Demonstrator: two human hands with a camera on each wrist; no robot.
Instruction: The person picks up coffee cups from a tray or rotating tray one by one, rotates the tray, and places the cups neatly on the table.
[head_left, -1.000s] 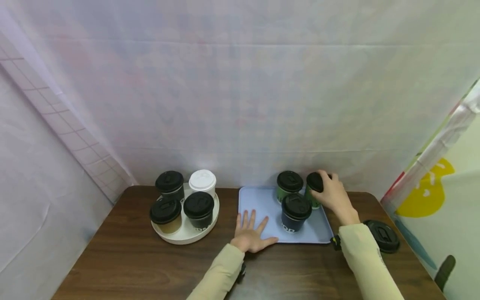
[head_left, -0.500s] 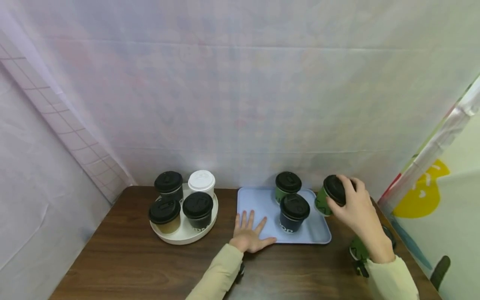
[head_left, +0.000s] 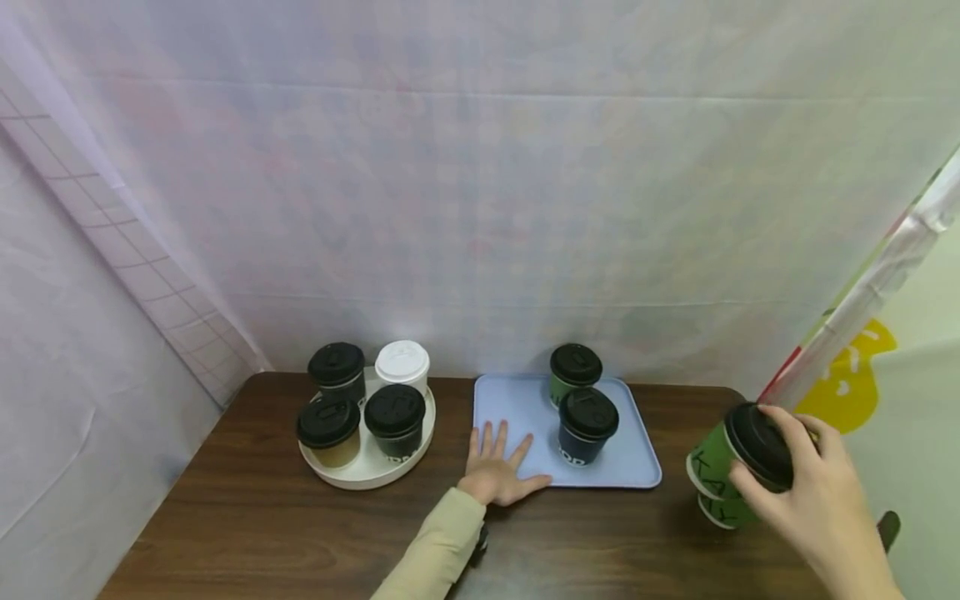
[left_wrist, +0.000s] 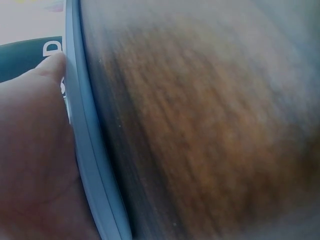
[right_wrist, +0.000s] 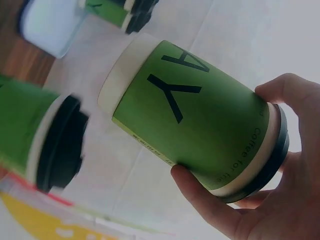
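My right hand (head_left: pixel 821 492) grips a green paper coffee cup (head_left: pixel 716 462) near its black lid, tilted, at the table's right end. In the right wrist view, thumb and fingers wrap the lid end of this green cup (right_wrist: pixel 192 115). A second green cup (head_left: pixel 726 512) is mostly hidden behind it in the head view; its black lid (right_wrist: pixel 62 145) shows apart from the held cup in the right wrist view. My left hand (head_left: pixel 495 479) rests with spread fingers on the front left of the blue tray (head_left: pixel 637 467). That tray bears a green cup (head_left: pixel 562 390) and a dark blue cup (head_left: pixel 583 442).
Left of the blue tray stands a round white tray (head_left: pixel 367 479) with several lidded cups, one with a white lid (head_left: pixel 402 360). A brown wooden table (head_left: pixel 300 533) lies under everything. White cloth (head_left: pixel 480 208) hangs behind, and a printed cloth (head_left: pixel 915 433) hangs at the right.
My right hand has lifted the green cup off the blue tray's back right and carried it right and toward me, above the other green cup. The left hand has stayed in place.
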